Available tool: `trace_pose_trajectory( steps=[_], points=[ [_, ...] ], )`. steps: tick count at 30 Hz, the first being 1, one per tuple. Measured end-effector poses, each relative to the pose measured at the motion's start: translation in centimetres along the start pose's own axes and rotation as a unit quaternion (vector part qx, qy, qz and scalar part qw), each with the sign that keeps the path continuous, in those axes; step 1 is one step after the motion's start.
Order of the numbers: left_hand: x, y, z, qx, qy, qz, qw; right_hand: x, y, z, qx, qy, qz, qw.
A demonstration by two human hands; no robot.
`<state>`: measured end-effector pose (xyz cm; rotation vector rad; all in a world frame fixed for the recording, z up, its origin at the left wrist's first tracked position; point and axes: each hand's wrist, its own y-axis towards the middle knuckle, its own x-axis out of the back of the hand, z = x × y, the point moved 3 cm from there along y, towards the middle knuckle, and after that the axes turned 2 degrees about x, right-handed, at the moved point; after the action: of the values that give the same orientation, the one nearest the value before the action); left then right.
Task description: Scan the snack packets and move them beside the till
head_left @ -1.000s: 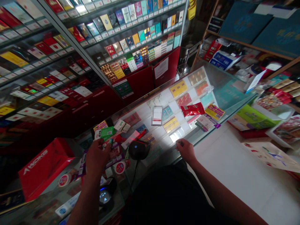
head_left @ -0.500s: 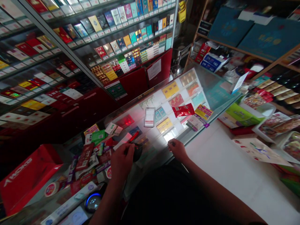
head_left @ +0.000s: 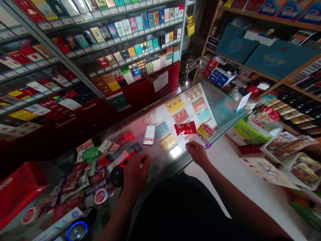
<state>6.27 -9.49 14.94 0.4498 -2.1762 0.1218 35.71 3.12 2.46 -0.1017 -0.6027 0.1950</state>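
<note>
My left hand [head_left: 137, 172] is over the glass counter with its fingers curled together. What they hold, if anything, is hidden. Beside its wrist is a black rounded device [head_left: 117, 176], and a slim red object [head_left: 127, 159] lies by the knuckles. My right hand [head_left: 198, 153] is a loose fist at the counter's near edge, its fingers by a pale packet [head_left: 194, 139] that it partly covers. Just beyond lie a shiny red snack packet [head_left: 185, 128] and a yellow-and-purple packet [head_left: 206, 131]. Between the hands, farther off, rests a white pack with a blurred face [head_left: 149, 134].
Mixed snack packets [head_left: 75, 175] pile up on the left by a red box [head_left: 21, 190]. A round device with a blue ring [head_left: 77, 231] stands at the lower left. Shelves of cigarette packs [head_left: 120, 28] rise behind the glass counter [head_left: 160, 164]. Open food bins [head_left: 278, 144] stand at right.
The view has shifted, so the counter appears farther left. My right hand has moved toward the pale packet. The black device, earlier right of my left hand, is now on its left.
</note>
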Motion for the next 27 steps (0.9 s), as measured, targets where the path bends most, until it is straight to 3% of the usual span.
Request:
trace_pose_trajectory(
  steps=[2,5,8,11,14,20,24,27],
  points=[
    [-1.3,-0.5,-0.7,0.009,-0.029,0.023,0.999,2.4,3.3,-0.4,0.021,-0.073,-0.060,0.995],
    [-2.9,-1.4,-1.6,0.021,-0.060,0.059,0.996,4.7,8.2,-0.9,0.057,-0.194,-0.092,0.975],
    [-3.8,-2.2,-2.2,0.032,-0.075,0.095,0.992,5.6,12.0,-1.5,0.044,-0.293,-0.083,0.951],
    [-4.0,-2.8,-2.2,0.056,-0.084,0.104,0.989,5.1,14.2,-1.9,0.020,-0.354,-0.041,0.934],
    [-3.9,-3.3,-1.7,0.087,-0.086,0.091,0.988,4.4,14.9,-1.8,0.041,-0.356,-0.013,0.933],
    [-4.1,-3.5,-1.3,0.108,-0.091,0.096,0.985,3.2,14.2,0.3,0.088,-0.259,0.021,0.962],
    [-4.6,-2.0,-1.6,0.101,-0.099,0.108,0.984,2.3,12.4,3.7,0.155,-0.162,0.052,0.973],
    [-5.2,0.0,-1.6,0.088,-0.094,0.089,0.988,1.8,10.4,7.0,0.223,-0.116,0.082,0.965]
  ],
)
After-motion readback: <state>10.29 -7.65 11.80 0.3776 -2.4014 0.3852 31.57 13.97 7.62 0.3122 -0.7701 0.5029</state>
